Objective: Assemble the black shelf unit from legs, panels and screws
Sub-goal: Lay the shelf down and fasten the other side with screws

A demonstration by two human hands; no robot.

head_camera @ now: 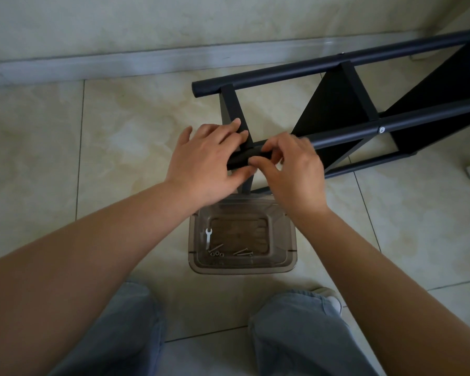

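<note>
Lying on its side on a pale tiled floor near the wall: the black shelf unit, legs and panels joined. Gripping the near end of one round black leg: the left hand, fingers curled over the tube. Pinching at the same leg, just beside it: the right hand; anything held between its fingertips cannot be told. Below, in a clear plastic bin: a small wrench, screws and nuts.

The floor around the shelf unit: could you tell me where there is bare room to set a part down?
Bare tile lies left of the left hand, up to the baseboard. Crowded: shelf unit on the right, clear bin between the arms.
</note>
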